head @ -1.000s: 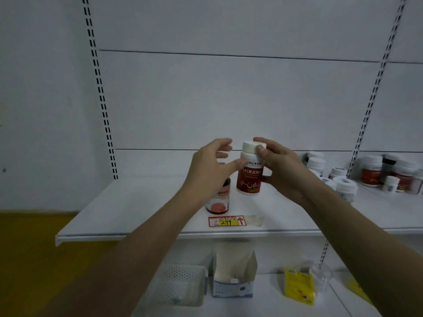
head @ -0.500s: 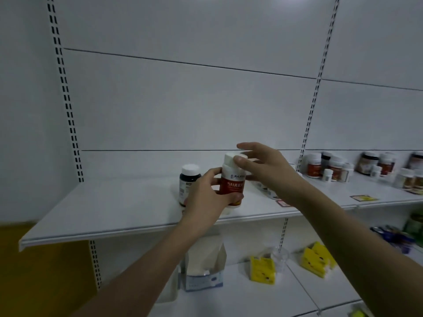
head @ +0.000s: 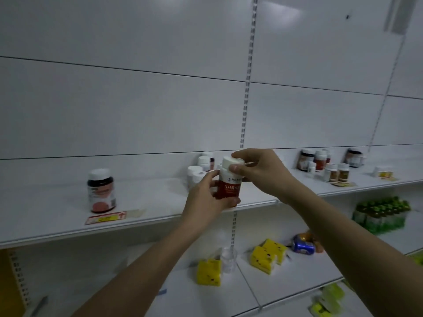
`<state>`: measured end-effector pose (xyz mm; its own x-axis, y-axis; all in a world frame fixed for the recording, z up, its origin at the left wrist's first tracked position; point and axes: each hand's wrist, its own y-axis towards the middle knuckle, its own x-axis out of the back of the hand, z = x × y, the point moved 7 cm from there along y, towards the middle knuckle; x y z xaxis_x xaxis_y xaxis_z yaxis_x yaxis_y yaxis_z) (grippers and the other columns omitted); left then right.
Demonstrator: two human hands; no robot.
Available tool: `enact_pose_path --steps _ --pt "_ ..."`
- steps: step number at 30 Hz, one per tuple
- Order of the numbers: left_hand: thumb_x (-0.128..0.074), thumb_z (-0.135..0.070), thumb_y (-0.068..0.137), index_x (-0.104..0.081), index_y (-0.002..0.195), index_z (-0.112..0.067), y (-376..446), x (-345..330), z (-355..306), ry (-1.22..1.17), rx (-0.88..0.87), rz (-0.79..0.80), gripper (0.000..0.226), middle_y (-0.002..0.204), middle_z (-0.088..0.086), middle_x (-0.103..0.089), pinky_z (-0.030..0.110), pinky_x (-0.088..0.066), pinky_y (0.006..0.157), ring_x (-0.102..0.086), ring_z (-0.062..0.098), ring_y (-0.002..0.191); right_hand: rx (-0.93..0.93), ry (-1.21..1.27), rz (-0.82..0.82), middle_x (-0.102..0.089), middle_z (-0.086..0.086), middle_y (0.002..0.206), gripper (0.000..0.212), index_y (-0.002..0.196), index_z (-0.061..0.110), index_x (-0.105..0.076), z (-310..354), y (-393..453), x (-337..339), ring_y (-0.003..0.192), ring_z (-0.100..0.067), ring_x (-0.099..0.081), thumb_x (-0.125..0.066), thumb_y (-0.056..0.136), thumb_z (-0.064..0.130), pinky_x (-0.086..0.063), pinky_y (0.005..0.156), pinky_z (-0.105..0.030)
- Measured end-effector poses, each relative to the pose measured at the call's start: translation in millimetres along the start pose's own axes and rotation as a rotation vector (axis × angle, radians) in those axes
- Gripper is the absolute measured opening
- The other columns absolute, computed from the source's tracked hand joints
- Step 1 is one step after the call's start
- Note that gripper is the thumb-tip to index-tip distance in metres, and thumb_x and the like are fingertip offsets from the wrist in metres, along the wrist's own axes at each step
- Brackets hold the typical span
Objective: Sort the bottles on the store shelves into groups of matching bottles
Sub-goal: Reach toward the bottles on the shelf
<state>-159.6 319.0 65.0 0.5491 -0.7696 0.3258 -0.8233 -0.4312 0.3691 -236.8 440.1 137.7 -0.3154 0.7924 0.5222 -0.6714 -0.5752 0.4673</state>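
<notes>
A white-capped bottle with a red label [head: 229, 184] is held upright in the air in front of the white shelf [head: 57, 216]. My left hand [head: 207, 201] grips its lower body from the left. My right hand [head: 261, 171] pinches its cap from the right. A dark bottle with a white cap and pink label [head: 101, 191] stands alone on the shelf at the left. A few white bottles [head: 199, 170] stand behind my hands. A mixed group of bottles [head: 320, 164] stands further right on the shelf.
A red and yellow price tag [head: 106, 218] lies on the shelf's front edge. On the lower shelf sit yellow packs [head: 266, 256], a clear cup [head: 228, 259], a blue can [head: 303, 245] and green bottles [head: 381, 213]. An upright slotted rail [head: 246, 106] divides the back wall.
The view has swung to the right, so the dark bottle now lies far left. Both hands still hold the red-label bottle; the left hand's grip has slid lower on it.
</notes>
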Motion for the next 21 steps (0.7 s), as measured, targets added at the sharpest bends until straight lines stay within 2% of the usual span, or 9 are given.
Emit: enact_pose_path --steps 2,4,7,10,16,21 --pt "-0.086 -0.032 0.07 -0.04 0.144 -0.026 8.6 -35.6 -8.9 0.044 0.008 0.053 0.088 0.131 -0.003 -0.058 0.032 -0.051 0.095 -0.061 0.015 0.112 -0.021 0.001 -0.028 -0.069 -0.002 0.113 0.036 0.122 0.012 -0.065 -18.4 -3.3 40.7 0.094 -0.015 -0.068 -0.07 0.088 0.022 -0.06 0.082 -0.036" --pt "-0.079 -0.042 0.075 -0.039 0.144 -0.026 15.6 -65.2 -15.2 0.109 0.021 0.08 0.081 0.134 -0.003 -0.055 0.038 -0.048 0.1 -0.056 0.017 0.117 -0.027 -0.036 -0.06 -0.068 -0.002 0.114 0.036 0.123 0.012 -0.065 -34.1 -3.8 79.3 0.094 -0.015 -0.067 -0.069 0.088 0.021 -0.059 0.083 -0.035" --pt "-0.065 -0.048 0.087 -0.044 0.14 -0.028 27.0 -102.8 -17.9 0.256 0.015 0.097 0.061 0.133 -0.004 -0.057 0.037 -0.047 0.099 -0.054 0.016 0.118 -0.05 -0.06 -0.1 -0.065 -0.005 0.122 0.039 0.126 0.013 -0.063 -62.2 1.7 126.3 0.1 -0.02 -0.066 -0.069 0.088 0.023 -0.056 0.088 -0.044" --pt "-0.057 -0.044 0.092 -0.049 0.136 -0.028 41.0 -135.0 -13.1 0.404 0.007 0.118 0.047 0.132 -0.005 -0.058 0.03 -0.045 0.094 -0.053 0.014 0.118 -0.078 -0.042 -0.159 -0.065 -0.007 0.124 0.039 0.126 0.012 -0.062 -94.1 8.8 157.6 0.107 -0.024 -0.063 -0.067 0.089 0.025 -0.054 0.093 -0.049" --pt "-0.057 -0.037 0.093 -0.053 0.133 -0.027 78.6 -180.2 15.4 0.497 0.062 0.135 0.041 0.133 -0.006 -0.058 0.03 -0.045 0.093 -0.054 0.015 0.118 -0.171 0.023 -0.203 -0.062 -0.004 0.126 0.039 0.127 0.015 -0.061 -167.8 26.2 174.3 0.113 -0.024 -0.059 -0.066 0.089 0.023 -0.051 0.096 -0.046" --pt "-0.054 -0.034 0.095 -0.054 0.133 -0.025 131.0 -201.1 39.9 0.522 0.064 0.086 0.04 0.133 -0.003 -0.058 0.036 -0.046 0.097 -0.053 0.019 0.119 -0.225 0.031 -0.182 -0.06 0.0 0.122 0.037 0.125 0.017 -0.062 -213.8 58.7 173.9 0.109 -0.022 -0.059 -0.067 0.089 0.022 -0.051 0.089 -0.036"
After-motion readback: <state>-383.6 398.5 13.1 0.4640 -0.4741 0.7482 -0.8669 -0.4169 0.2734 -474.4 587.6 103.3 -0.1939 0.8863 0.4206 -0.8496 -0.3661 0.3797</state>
